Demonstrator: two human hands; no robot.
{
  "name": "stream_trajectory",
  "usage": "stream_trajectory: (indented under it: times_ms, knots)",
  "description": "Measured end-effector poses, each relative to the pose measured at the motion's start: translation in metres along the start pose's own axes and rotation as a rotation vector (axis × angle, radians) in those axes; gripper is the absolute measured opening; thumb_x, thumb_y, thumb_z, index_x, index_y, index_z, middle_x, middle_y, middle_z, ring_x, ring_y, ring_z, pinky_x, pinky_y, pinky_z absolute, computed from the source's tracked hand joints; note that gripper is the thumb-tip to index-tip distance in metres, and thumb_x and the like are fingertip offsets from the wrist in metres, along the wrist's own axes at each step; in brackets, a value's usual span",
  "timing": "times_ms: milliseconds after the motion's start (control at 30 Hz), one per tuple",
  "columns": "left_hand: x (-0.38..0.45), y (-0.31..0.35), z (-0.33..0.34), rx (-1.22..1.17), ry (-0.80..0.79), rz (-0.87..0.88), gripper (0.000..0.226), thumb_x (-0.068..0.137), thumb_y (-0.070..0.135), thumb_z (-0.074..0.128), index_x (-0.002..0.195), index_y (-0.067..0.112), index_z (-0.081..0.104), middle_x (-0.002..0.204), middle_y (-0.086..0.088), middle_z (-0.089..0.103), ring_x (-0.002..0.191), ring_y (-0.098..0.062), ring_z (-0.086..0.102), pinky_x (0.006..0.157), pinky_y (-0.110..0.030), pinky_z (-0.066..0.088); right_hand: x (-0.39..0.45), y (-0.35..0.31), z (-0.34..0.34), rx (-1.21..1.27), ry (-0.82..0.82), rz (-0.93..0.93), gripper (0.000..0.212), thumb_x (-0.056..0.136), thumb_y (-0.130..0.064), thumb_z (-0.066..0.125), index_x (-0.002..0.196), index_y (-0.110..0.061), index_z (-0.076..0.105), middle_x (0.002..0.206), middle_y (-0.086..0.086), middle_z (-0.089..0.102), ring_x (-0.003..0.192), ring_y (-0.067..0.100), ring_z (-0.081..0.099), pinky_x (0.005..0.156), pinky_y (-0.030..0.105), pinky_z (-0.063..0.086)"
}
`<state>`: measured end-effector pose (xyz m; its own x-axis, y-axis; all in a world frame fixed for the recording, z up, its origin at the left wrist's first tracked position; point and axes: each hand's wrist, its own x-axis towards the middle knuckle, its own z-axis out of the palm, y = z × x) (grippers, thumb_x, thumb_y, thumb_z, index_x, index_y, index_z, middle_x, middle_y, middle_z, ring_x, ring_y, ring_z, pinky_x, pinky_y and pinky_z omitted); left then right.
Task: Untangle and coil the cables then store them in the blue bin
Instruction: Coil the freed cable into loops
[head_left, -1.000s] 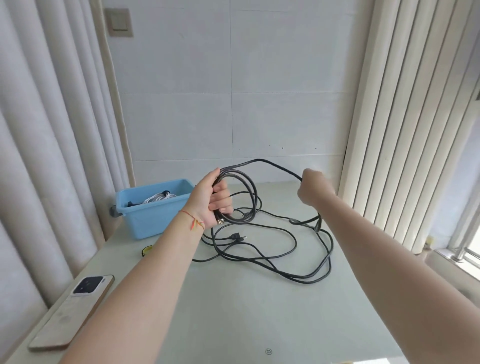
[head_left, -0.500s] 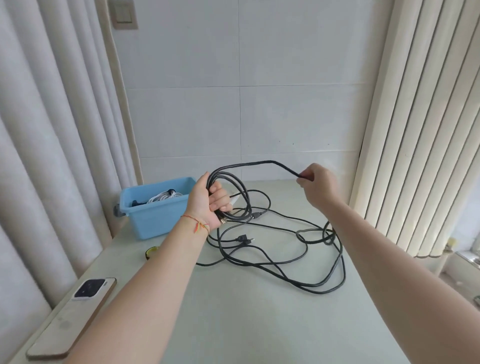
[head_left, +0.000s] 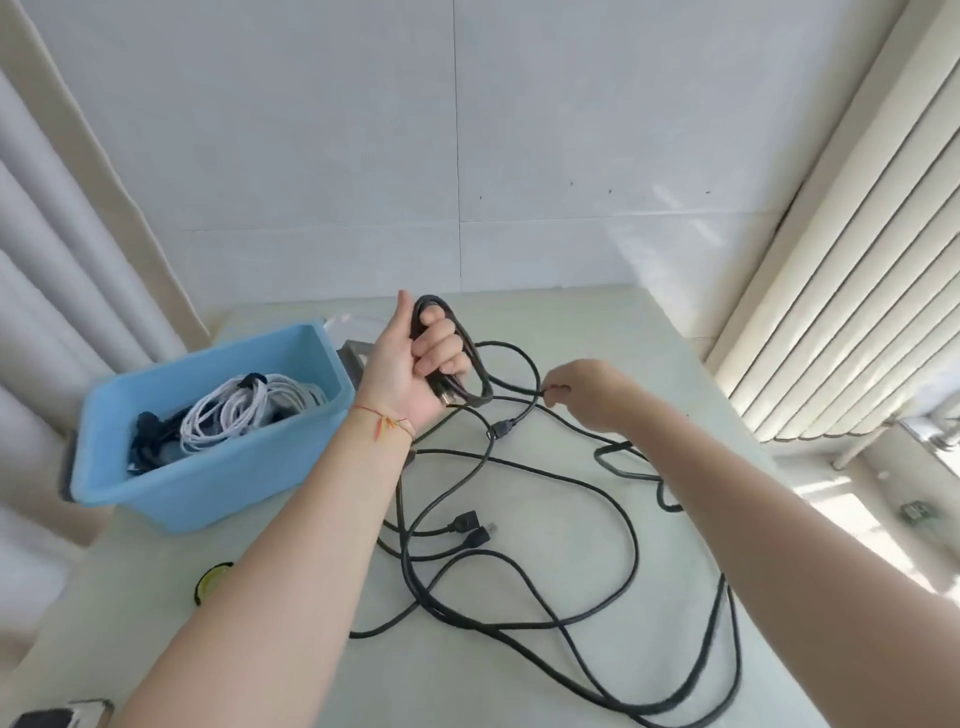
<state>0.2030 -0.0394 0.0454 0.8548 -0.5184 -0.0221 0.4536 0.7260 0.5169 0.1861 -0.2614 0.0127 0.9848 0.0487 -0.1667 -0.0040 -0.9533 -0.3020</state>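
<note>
Black cable (head_left: 519, 566) (half-coiled) between hands (head_left: 415, 364)

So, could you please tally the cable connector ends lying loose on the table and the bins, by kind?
Black connector ends on the table: 3, one near the hands, two side by side
Blue bin: 1
Total: 4

Yellow tape roll (head_left: 212, 581), phone (head_left: 49, 717), curtains (head_left: 62, 270)
</note>
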Motion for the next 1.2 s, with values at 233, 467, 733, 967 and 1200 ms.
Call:
stream_trajectory:
  times_ms: [233, 467, 733, 967, 1200]
  knots:
    - [-0.010, 0.013, 0.092, 0.267, 0.044, -0.150, 0.025, 0.103, 0.026, 0.040, 0.080, 0.017, 0.042, 0.062, 0.004, 0.037, 0.049, -0.010, 0.034, 0.051, -0.022, 0.038, -0.042, -0.066, -0.067, 0.209, -0.414, -0.084, 0.022, 0.094, -0.023, 0.051, 0.079, -0.027, 0.066, 0.063, -0.009, 0.052, 0.062, 0.011, 0.048, 0.068, 0.027, 0.041]
    - [-0.036, 0.034, 0.192, 0.836, 0.125, -0.125, 0.020, 0.105, 0.026, 0.045, 0.089, 0.014, 0.042, 0.064, 0.000, 0.051, 0.059, -0.021, 0.045, 0.060, -0.031, 0.041, -0.098, -0.111, -0.151, 0.494, -0.426, -0.032, 0.029, 0.073, -0.036, 0.071, 0.079, -0.009, 0.064, 0.068, 0.004, 0.062, 0.063, 0.024, 0.059, 0.064, 0.035, 0.054]
    - [-0.036, 0.061, 0.246, 1.536, 0.076, -0.117, 0.013, 0.102, 0.037, 0.045, 0.105, 0.025, 0.049, 0.098, 0.001, 0.063, 0.095, -0.021, 0.058, 0.085, -0.033, 0.043, -0.120, -0.127, -0.221, 0.900, -0.486, 0.013, 0.015, 0.075, 0.002, 0.065, 0.088, 0.000, 0.056, 0.079, 0.020, 0.057, 0.062, 0.022, 0.053, 0.064, 0.035, 0.043]
    - [-0.023, 0.070, 0.265, 1.884, 0.064, -0.247, 0.031, 0.101, 0.048, 0.034, 0.111, 0.021, 0.045, 0.093, -0.010, 0.065, 0.066, -0.027, 0.064, 0.068, -0.041, 0.056, -0.118, -0.121, -0.269, 0.352, -0.448, 0.029, 0.031, 0.080, -0.043, 0.068, 0.067, -0.016, 0.062, 0.053, -0.005, 0.055, 0.050, 0.014, 0.047, 0.062, 0.027, 0.040]
    - [-0.016, 0.071, 0.269, 1.943, 0.084, -0.480, 0.024, 0.096, 0.040, 0.040, 0.094, 0.018, 0.048, 0.068, -0.007, 0.048, 0.054, -0.022, 0.041, 0.047, -0.024, 0.032, -0.112, -0.115, -0.287, -0.095, -0.485, -0.072, 0.032, 0.085, -0.041, 0.058, 0.065, -0.016, 0.064, 0.059, -0.007, 0.063, 0.070, 0.012, 0.064, 0.066, 0.023, 0.041]
